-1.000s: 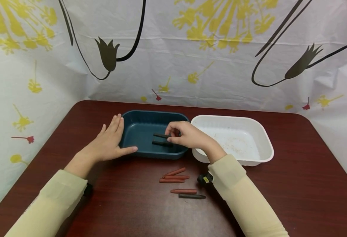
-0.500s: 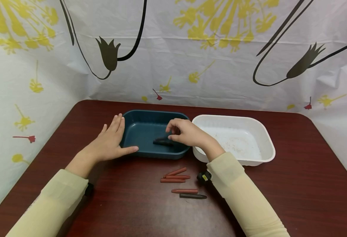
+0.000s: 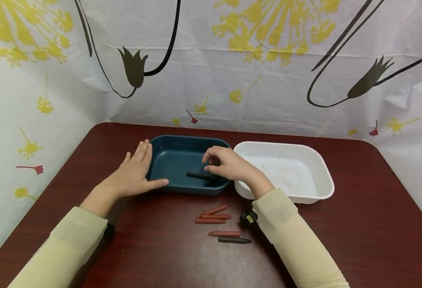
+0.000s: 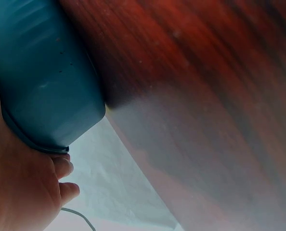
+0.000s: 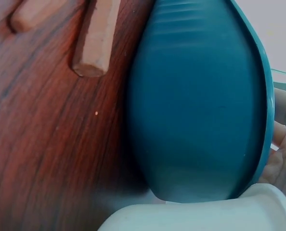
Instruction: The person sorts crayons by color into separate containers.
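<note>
My left hand [image 3: 135, 172] lies flat on the table, palm and straight fingers touching the left wall of a dark blue tray [image 3: 182, 139]; the left wrist view shows that tray [image 4: 42, 82] against the palm [image 4: 18, 192]. With its fingers curled, my right hand [image 3: 222, 164] hovers over the tray's right half. A black crayon [image 3: 197, 175] lies on the tray floor, its right end running under the thumb. Whether the fingers pinch it is hidden. The right wrist view shows the tray's outer wall [image 5: 196, 106].
A white tray [image 3: 286, 146] stands right of the blue one, touching it. Several brown crayons [image 3: 212, 216] and one black crayon [image 3: 234, 240] lie on the dark red table [image 3: 358, 224] in front of the trays. A patterned white sheet backs the table.
A second black crayon, pinched above the tray floor a second ago, has come down; only one black crayon shows now. The left hand has not moved.
</note>
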Demonstrator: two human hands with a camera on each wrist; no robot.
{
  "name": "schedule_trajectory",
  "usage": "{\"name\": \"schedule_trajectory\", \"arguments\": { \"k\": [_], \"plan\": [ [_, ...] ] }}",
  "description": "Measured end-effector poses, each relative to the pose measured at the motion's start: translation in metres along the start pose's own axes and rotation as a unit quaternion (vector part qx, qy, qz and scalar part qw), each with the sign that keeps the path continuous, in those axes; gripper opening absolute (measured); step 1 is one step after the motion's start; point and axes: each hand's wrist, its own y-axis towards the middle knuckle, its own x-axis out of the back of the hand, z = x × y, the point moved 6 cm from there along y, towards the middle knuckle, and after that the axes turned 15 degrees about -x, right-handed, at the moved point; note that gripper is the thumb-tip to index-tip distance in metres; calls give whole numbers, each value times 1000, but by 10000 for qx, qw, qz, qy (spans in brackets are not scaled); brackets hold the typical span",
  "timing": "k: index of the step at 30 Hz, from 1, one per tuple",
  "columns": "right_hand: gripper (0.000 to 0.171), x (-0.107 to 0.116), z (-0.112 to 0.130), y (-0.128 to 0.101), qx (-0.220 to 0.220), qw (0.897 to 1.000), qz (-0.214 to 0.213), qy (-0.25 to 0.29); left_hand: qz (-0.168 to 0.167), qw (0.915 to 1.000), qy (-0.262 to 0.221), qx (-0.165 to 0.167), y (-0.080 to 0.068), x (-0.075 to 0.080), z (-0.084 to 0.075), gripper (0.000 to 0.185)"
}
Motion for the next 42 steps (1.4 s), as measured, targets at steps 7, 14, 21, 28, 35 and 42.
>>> {"name": "schedule_trajectory", "arguments": {
  "k": [7,14,21,28,35,42],
  "plan": [
    [21,1,-1,-2,57,10000,-42,18,-14,10000,22,-10,0,0,-1,120],
    [22,5,0,-7,26,9999,-84,-112,-2,10000,41,10,0,0,0,120],
    [21,8,0,-15,33,9999,-112,-52,-11,10000,37,32,1,-2,2,122],
    [20,11,0,-21,116,9998,-175,-28,-8,10000,19,45,1,-2,2,122],
    [18,15,-6,-26,30,9995,-256,157,12,10000,12,54,-1,0,0,121],
    [16,20,-10,-32,18,9990,-351,292,-11,10000,-9,29,0,0,-1,121]
  ]
}}
